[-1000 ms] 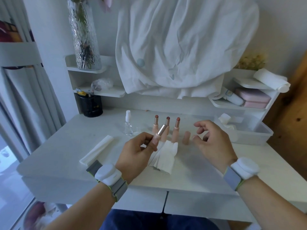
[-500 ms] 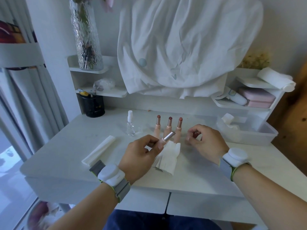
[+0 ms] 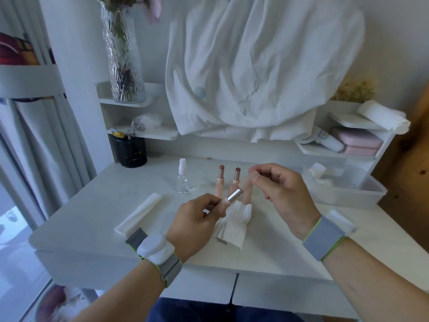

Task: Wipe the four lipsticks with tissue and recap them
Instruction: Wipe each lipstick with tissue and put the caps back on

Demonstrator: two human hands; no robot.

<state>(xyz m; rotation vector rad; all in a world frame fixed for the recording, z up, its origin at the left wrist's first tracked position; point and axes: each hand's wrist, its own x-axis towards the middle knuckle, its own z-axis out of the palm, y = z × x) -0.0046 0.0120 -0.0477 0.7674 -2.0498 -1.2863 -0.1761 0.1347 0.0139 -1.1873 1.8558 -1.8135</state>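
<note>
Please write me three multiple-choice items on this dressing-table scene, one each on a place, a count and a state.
1. Where is the spray bottle?
A. Left of the standing lipsticks
B. In the plastic tub
C. On the top shelf

2. How many uncapped lipsticks stand in plain view?
A. None
B. Two
C. Five

3. What is the left hand doing?
A. Resting flat
B. Gripping a lipstick
C. Holding a tissue

Answers:
1 A, it stands on the table left of them.
2 B, lipsticks and stand bare; anything behind the right hand is hidden.
3 B, fingers curl around the held lipstick.
</note>
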